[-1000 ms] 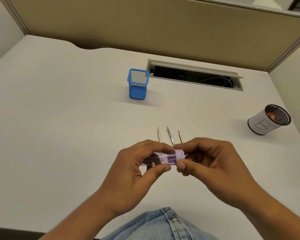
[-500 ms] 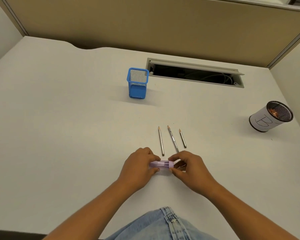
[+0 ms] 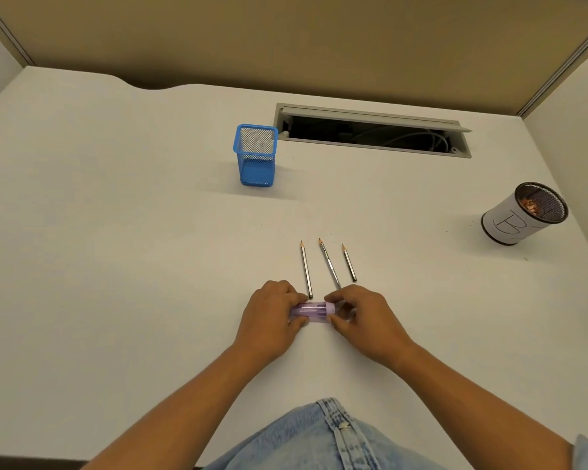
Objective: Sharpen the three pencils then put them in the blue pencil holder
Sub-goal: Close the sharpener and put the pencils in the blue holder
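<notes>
Since half a second ago almost nothing has shifted: both hands stay down at the counter [image 3: 116, 232] with the sharpener [image 3: 313, 310] between them; a second back it was held up, closer to the camera.

Left hand [image 3: 272, 320] pinches the left end of the sharpener, right hand [image 3: 364, 320] pinches the right end by the cap. Purple, see-through, lying on its side, on or just above the counter; can't tell which.

Three pencils [image 3: 329, 264] lie side by side just beyond the hands, tips pointing away. Butt of the left one sits just beside the left fingers, butt of the middle one is right at the right-hand fingers. None is gripped. All three tips look pointed already, but too small to judge how sharp.

Holder [image 3: 255, 157] stands upright well beyond the pencils, to the left, with nothing in it that I can see. White cup [image 3: 520, 215] marked "B", far right, has what look like shavings inside.

Step, my read: handling or setting down the sharpener; no pencil is in the holder yet.

Next: free the right hand, pick one pencil by the shaft. If dull, feed the tip into the sharpener mouth and twist; otherwise carry it to the holder and drop it in, clearing the rim.
</notes>
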`<state>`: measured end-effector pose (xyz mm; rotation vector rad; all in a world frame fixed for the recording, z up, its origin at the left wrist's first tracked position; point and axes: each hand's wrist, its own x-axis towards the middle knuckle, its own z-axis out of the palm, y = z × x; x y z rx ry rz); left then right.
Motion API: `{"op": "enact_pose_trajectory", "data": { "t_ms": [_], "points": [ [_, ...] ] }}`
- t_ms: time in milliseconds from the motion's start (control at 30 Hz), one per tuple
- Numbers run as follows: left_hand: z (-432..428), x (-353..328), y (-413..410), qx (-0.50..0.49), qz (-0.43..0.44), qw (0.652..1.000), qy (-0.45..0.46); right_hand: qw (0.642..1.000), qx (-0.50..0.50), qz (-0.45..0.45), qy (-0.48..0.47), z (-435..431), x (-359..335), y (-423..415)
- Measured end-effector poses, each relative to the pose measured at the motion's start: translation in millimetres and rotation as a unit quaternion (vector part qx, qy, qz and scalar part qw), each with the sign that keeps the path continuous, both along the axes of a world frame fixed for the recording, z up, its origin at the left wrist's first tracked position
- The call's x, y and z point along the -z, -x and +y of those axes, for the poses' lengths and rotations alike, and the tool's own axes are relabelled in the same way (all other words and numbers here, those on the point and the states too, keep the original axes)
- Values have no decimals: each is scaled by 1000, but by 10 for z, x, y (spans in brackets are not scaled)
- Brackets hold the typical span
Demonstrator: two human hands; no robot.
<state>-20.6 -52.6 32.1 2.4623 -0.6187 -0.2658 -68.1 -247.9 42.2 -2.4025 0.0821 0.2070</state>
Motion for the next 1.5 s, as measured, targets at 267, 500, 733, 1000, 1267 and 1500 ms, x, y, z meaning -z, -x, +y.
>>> {"op": "enact_pose_trajectory", "data": {
  "t_ms": [267, 500, 733, 1000, 1267, 1500],
  "points": [
    [-5, 25, 26, -13, 7, 1000, 4, 1000, -3, -2, 0, 9, 9, 15],
    [1, -65, -9, -37, 29, 999, -1, 999, 30, -42, -9, -5, -77, 50],
    [14, -350, -212, -151, 68, 986, 33, 994, 86, -67, -17, -38, -229, -151],
    [-363, -297, -804, -231, 124, 965, 0, 991, 114, 11, 74, 10, -289, -781],
    [-519, -192, -914, -230, 113, 966, -29, 981, 98, 74, 151, 110, -179, -991],
    [-515, -152, -957, -243, 126, 962, 9, 980, 120, 74, 140, 124, -263, -1026]
  ]
}}
